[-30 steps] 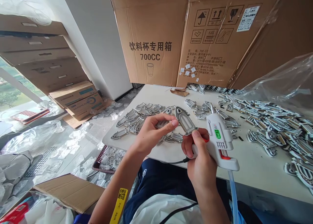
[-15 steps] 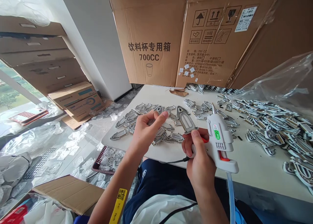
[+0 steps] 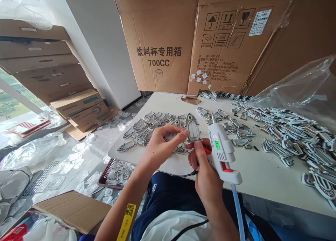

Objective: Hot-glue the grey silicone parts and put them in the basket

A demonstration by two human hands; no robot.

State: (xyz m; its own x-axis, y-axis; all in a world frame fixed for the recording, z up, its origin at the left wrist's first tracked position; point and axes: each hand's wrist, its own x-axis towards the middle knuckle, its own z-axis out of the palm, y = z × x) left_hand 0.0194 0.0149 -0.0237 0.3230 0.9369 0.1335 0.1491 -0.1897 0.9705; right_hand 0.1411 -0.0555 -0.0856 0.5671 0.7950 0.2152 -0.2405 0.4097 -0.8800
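Observation:
My right hand (image 3: 204, 178) grips a white hot-glue gun (image 3: 220, 150), its metal nozzle pointing away from me and a long translucent glue stick (image 3: 237, 209) trailing from its rear. A flat grey shield-shaped piece with a pale centre (image 3: 193, 129) stands just left of the gun, against my right fingers. The index fingertip of my left hand (image 3: 162, 146) touches that piece's left edge, and the hand holds nothing I can see. Its thumb and index are apart above several similar grey pieces (image 3: 147, 125) lying on the white table (image 3: 257, 174).
Many striped pieces (image 3: 294, 129) heap on the table's right, partly under a clear plastic bag (image 3: 296, 90). Large cardboard boxes (image 3: 157, 41) rise behind the table. A dark red crate (image 3: 115, 172) of pieces sits on the floor at left, among plastic wrappers.
My left hand has come back from the pile, and its index now reaches the grey piece. The glue gun and piece have shifted left in the view, and the whole scene has shifted slightly.

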